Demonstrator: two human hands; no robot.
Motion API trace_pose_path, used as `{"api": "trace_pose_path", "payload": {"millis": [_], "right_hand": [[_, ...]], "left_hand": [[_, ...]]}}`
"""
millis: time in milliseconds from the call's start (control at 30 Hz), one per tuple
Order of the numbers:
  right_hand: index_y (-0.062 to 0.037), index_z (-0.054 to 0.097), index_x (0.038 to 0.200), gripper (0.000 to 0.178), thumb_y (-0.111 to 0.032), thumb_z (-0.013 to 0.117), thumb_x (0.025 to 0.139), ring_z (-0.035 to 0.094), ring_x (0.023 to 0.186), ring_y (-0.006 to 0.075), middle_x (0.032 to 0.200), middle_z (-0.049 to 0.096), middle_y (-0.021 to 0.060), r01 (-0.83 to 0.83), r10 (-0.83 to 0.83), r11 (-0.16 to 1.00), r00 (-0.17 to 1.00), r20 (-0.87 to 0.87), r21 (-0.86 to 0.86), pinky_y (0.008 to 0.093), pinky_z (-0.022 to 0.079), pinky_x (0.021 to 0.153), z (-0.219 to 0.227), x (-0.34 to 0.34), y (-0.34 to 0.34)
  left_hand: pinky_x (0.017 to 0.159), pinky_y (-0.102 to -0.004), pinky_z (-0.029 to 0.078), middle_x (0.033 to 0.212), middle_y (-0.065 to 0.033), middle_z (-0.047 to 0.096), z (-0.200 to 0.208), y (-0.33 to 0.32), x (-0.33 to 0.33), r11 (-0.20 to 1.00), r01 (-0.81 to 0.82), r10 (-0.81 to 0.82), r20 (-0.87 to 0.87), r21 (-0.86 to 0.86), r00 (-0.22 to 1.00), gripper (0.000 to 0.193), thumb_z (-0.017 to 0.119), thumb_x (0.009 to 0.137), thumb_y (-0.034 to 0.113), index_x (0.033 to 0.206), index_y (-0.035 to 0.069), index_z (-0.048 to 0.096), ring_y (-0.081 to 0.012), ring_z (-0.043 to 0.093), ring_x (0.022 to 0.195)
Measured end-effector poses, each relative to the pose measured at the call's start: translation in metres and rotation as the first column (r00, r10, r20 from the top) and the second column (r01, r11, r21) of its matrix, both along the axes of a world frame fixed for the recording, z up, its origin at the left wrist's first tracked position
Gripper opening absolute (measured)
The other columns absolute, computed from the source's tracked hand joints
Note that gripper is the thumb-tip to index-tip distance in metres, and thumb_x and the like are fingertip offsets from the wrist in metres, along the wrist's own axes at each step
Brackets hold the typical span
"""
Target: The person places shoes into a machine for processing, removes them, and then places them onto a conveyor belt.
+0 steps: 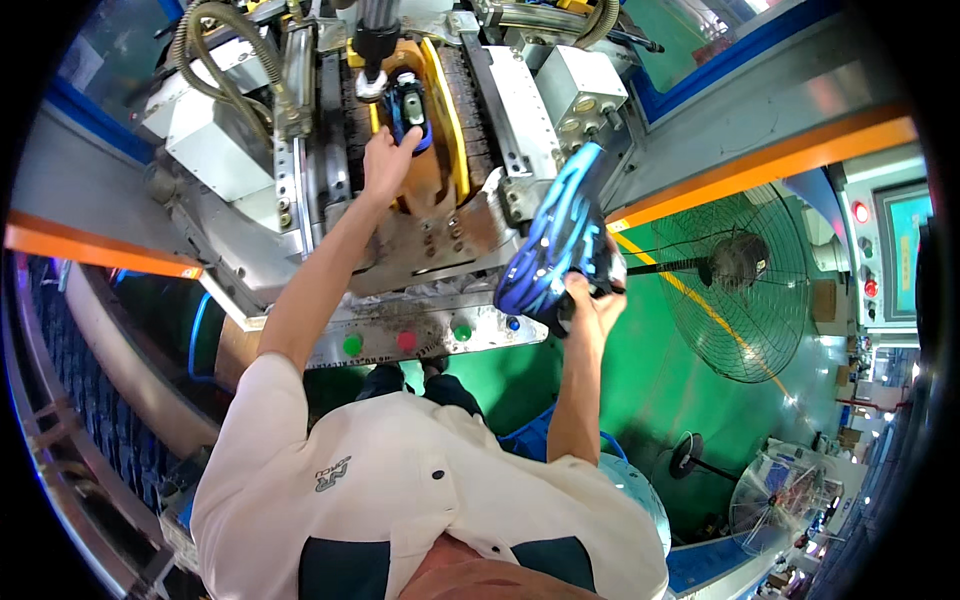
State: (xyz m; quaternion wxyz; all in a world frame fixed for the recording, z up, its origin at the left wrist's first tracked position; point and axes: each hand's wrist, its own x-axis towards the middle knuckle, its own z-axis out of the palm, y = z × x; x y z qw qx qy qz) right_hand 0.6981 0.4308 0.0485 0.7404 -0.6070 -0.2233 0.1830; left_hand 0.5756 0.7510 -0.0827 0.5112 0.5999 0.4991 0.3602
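Note:
In my right hand (592, 300) is a shoe (560, 235) with a glossy blue and black upper, tilted with one end pointing up and away. My fingers wrap round its lower end, in front of the machine's right side. Ahead, my left hand (388, 165) reaches into the machine and grips the near end of a second shoe (408, 108), which is dark with a blue rim. This shoe sits in the brown cradle (432, 170) between yellow side pads (447, 115), and a pale piece shows in its opening. A dark vertical press rod (375, 40) stands over its far end.
A front panel holds green (352, 345), red and blue buttons. Orange-edged frame bars (770, 170) flank the machine on both sides. At the right stand a large caged fan (735, 285) and a control box with a screen (908, 250). Hoses (235, 60) curve at the back left.

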Motion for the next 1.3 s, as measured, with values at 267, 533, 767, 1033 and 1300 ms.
{"api": "trace_pose_path", "payload": {"millis": [267,533,767,1033,1300], "right_hand": [[0.0049,0.051,0.129,0.065,0.0,0.077,0.07,0.057,0.107,0.0179,0.121,0.058,0.0129,0.129,-0.11,0.983,0.984,0.142,-0.131,0.0329,0.046,0.097,0.005,0.011,0.04],[0.0047,0.066,0.091,0.049,-0.036,0.081,0.069,0.066,0.081,0.0247,0.088,0.068,0.0173,-0.046,0.533,0.491,0.806,0.259,-0.87,0.0354,0.052,0.075,0.022,0.074,0.298],[0.0077,0.053,0.117,0.07,-0.032,0.079,0.066,0.063,0.108,0.035,0.113,0.065,0.0235,0.08,0.573,0.533,0.699,0.429,-0.842,0.0418,0.052,0.09,-0.095,-0.041,0.435],[0.0095,0.026,0.138,0.091,-0.027,0.077,0.072,0.058,0.113,0.0392,0.122,0.054,0.0266,0.094,0.533,0.525,0.738,0.413,-0.846,0.0453,0.05,0.089,-0.124,-0.078,0.426],[-0.0059,0.06,0.108,0.04,-0.002,0.067,0.069,0.06,0.1,0.0322,0.111,0.062,0.0127,-0.645,0.508,0.745,0.388,0.769,-0.167,0.041,0.052,0.083,-0.123,-0.232,0.144]], "left_hand": [[0.097,-0.044,0.047,0.12,-0.0267,0.059,-0.008,0.083,0.031,0.992,-0.122,0.089,-0.552,-0.023,0.829,0.069,0.074,0.074,0.03,0.127,-0.003,0.044,-0.0371,0.059,0.112],[0.076,-0.0393,0.055,0.097,-0.0084,0.067,0.08,-0.027,-0.146,0.781,0.183,0.145,0.459,-0.597,0.877,0.031,0.072,0.08,0.018,0.106,0.004,0.062,-0.0204,0.065,0.089],[0.086,-0.0305,0.044,0.122,-0.0143,0.053,0.112,-0.197,-0.348,0.769,-0.338,0.506,0.195,-0.542,0.84,0.063,0.069,0.072,0.006,0.132,0.006,0.049,-0.0238,0.055,0.106],[0.074,-0.0362,0.048,0.094,-0.006,0.062,0.121,-0.324,-0.378,0.328,-0.874,0.945,0.139,-0.358,0.297,0.042,0.077,0.078,0.026,0.109,0.006,0.056,-0.0191,0.06,0.086],[0.082,-0.0397,0.048,0.104,-0.0088,0.059,0.09,-0.374,-0.369,0.414,-0.72,0.909,0.286,-0.557,0.301,0.057,0.082,0.071,0.023,0.114,0.003,0.049,-0.0229,0.059,0.094]]}}
